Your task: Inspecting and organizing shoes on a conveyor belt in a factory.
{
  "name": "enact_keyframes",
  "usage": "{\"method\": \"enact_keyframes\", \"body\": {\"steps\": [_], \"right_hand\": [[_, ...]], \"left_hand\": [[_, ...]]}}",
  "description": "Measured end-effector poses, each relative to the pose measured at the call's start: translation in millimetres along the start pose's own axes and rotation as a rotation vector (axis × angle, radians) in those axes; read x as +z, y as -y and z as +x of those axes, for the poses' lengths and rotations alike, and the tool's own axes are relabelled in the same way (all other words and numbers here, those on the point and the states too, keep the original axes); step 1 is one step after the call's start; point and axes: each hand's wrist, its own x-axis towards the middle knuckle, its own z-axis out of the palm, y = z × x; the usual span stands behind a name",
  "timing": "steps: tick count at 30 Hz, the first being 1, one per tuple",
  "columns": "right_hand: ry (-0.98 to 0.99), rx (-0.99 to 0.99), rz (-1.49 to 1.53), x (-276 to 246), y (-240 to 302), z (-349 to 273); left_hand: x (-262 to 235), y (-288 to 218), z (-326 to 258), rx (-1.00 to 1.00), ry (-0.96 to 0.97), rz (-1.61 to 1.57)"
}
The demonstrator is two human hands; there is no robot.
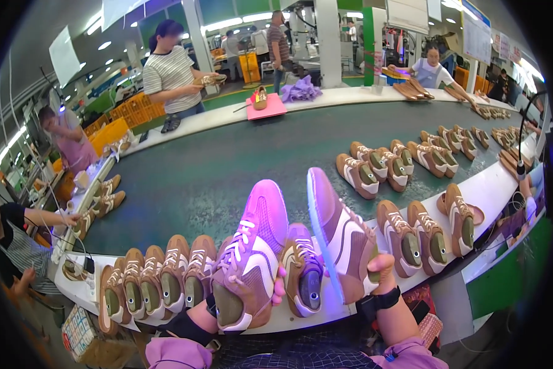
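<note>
My left hand (275, 294) grips a brown and white lace-up shoe (250, 252) from below, toe pointing away, its upper lit violet. My right hand (380, 269) holds a matching shoe (341, 237) tipped on its side, pale sole edge facing left. Between the two held shoes another brown shoe (302, 270) rests on the white table edge (492, 184). A black watch band sits on my right wrist.
Rows of brown shoes line the white edge left (159, 277) and right (418, 237), more lie on the dark green conveyor belt (227, 166). Other people stand around the belt: one in a striped shirt (172, 74), one far right (430, 71), two at left.
</note>
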Motion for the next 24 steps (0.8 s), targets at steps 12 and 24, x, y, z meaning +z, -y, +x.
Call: {"method": "enact_keyframes", "body": {"steps": [12, 24], "right_hand": [[0.132, 0.181, -0.075, 11.8, -0.6, -25.7], [0.068, 0.218, -0.141, 12.2, 1.6, -22.8]], "left_hand": [[25.3, 12.1, -10.4, -0.047, -0.159, 0.161], [19.3, 10.9, -8.9, -0.058, -0.155, 0.211]]}}
